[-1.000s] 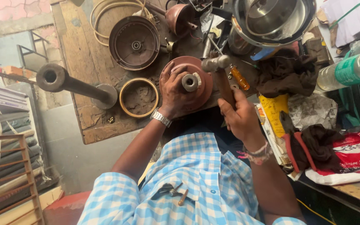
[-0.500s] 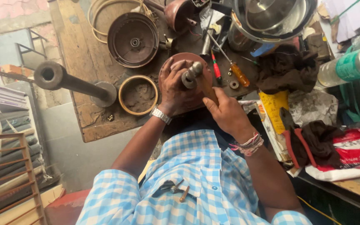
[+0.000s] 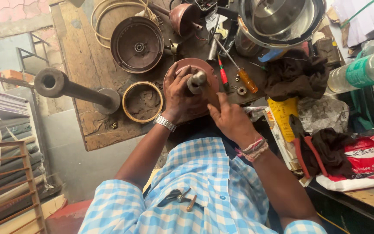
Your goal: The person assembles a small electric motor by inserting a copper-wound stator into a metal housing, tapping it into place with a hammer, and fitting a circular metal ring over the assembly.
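Left of our hands, a metal pipe stand [image 3: 72, 89] and a brass ring [image 3: 142, 102] rest on the wooden bench [image 3: 83, 65]. Our left hand [image 3: 179, 93] clamps around a round reddish motor part [image 3: 191, 84], its steel shaft [image 3: 196, 80] poking up between the fingers. Our right hand [image 3: 230, 119], fingers together, presses its near edge. Steadying the part firmly seems wise. Just beyond the right hand lie two screwdrivers [image 3: 239, 73].

The left hand [image 3: 179, 93] holds a round brown metal part [image 3: 187, 69] on the wooden table [image 3: 81, 56]. The right hand [image 3: 230, 119] grips a hammer [image 3: 197, 80] on top of it. A screwdriver [image 3: 243, 76] and a ring [image 3: 143, 102] lie nearby.
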